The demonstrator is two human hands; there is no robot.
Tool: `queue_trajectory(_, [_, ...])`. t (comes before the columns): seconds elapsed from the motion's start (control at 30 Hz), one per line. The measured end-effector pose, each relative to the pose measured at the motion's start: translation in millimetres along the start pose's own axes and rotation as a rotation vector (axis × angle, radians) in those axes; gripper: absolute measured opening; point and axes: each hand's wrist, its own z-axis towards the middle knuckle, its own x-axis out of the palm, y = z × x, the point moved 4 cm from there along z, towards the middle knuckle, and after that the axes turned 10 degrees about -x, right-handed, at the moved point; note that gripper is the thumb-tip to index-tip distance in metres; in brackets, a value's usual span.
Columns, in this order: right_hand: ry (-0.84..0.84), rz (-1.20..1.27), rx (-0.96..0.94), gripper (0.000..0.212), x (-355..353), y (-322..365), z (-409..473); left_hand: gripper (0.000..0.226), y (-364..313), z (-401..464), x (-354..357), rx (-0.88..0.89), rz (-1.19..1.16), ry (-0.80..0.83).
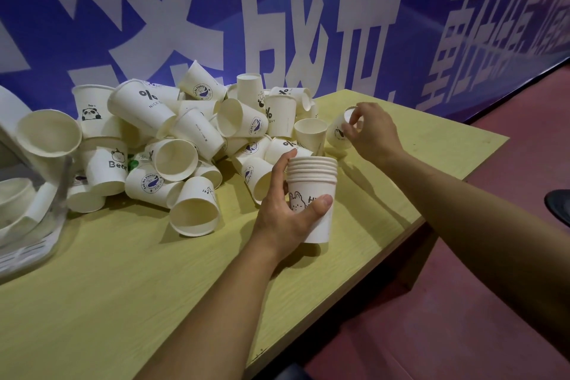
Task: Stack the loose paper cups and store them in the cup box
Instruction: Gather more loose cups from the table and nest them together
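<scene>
The yellow-green table (123,271) has bare room across its near half, while its right edge runs diagonally from the far corner down toward the near side, with red floor (462,318) beyond. At the far right of the table, close to that edge, the right hand (371,129) pinches a single cup (339,133) by its rim with curled fingers; the cup is tilted and bears a small dark drawing. Nearer, the left hand (288,213) grips a stack of nested cups (311,194) upright, thumb across the front — the outer cup shows a rabbit drawing and letters beginning "H".

The pile of loose cups (185,139) crowds the far left and middle of the table, lying every way. Readable prints: "% NICE DAY", "Tell Be Funny", "Bear", a panda face. The pile reaches almost to the stack, leaving little gap between.

At the left edge a clear plastic container (37,210) holds more cups — some tipped out over its rim. Behind everything hangs a blue banner (277,9) with large white characters.
</scene>
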Motion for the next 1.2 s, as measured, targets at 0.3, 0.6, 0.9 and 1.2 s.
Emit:
queue_trajectory(0.3, [-0.134, 0.629, 0.026, 0.038, -44, 43, -65, 0.077, -4, -3, 6, -0.004, -0.075, 0.134])
queue_trajectory(0.6, [0.081, 0.825, 0.145, 0.030, -17, 51, -88, 0.102, 1, -1, 6, -0.002, -0.055, 0.118])
queue_trajectory(0.9, [0.142, 0.805, 0.092, 0.024, -17, 51, -87, 0.099, 1, 1, 2, -0.009, -0.071, -0.004])
queue_trajectory(1.2, [0.068, -0.180, -0.132, 0.040, -12, 16, -65, 0.079, -2, -1, -2, 0.001, -0.033, -0.049])
